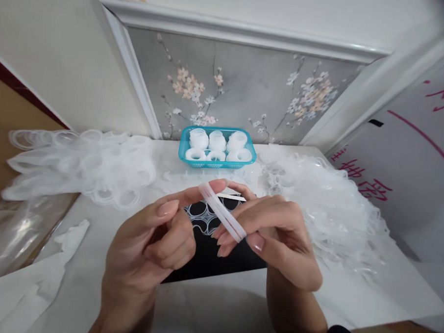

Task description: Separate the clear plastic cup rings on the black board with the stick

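A few thin white plastic rings (223, 214), stacked together and seen nearly edge-on, are held between my hands above a black mat (218, 262). My left hand (156, 237) has its index finger stretched to the upper end of the rings, while its other fingers are curled in. At the lower end, my right hand (278, 233) grips the rings between thumb and fingers, some fingertips showing on the near side. Below them on the mat lies a translucent sheet with round cut-outs (203, 217). A narrow pale strip (232, 197) shows behind my fingers.
A teal basket (216, 163) with several stacks of white rings stands against the wall. Heaps of loose translucent ring sheets lie left (97, 166) and right (326, 210) on the white table (396, 292). Clear plastic bags (16, 241) and torn white sheeting (52, 267) are at far left.
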`<state>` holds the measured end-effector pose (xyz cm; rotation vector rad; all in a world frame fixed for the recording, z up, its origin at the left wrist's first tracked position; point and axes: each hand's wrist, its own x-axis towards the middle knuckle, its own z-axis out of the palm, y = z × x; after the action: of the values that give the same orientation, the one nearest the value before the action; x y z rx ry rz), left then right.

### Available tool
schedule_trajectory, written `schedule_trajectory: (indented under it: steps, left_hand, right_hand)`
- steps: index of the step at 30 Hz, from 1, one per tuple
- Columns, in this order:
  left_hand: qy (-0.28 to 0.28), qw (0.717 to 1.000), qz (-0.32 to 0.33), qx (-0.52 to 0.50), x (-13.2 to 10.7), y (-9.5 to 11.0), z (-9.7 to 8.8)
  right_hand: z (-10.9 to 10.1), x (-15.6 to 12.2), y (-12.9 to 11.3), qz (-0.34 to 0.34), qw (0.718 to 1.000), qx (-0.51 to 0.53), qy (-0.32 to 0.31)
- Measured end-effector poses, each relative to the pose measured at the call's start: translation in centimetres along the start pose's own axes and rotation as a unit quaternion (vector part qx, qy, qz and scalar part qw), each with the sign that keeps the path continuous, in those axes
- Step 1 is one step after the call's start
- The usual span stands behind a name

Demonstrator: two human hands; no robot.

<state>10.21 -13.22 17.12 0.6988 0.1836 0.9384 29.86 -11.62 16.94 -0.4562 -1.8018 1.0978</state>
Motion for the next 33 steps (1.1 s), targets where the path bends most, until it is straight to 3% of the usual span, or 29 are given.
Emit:
schedule_trajectory:
  steps: [6,11,19,25,33]
  left_hand:
    - [0.031,0.997,0.02,0.071,-0.1,0.0,0.0]
    - [0.074,0.986,0.031,0.145,-0.2,-0.2,0.2]
    - [0.072,0.987,0.025,0.142,-0.3,-0.3,0.2]
    - [0.114,0.97,0.033,0.213,-0.2,-0.4,0.5]
    - [0.107,0.972,0.019,0.21,-0.3,-0.4,0.5]
  right_hand:
    - [0.4,0.4,-0.1,0.034,0.999,-0.028,0.031]
    - [0.7,0.6,0.3,0.06,0.997,-0.04,0.02]
    - [0.9,0.6,0.9,0.078,0.996,-0.044,0.01]
    - [1.0,0.6,0.9,0.077,0.995,-0.055,0.015]
    - [1.3,0.7,1.1,0.082,0.994,-0.076,0.016]
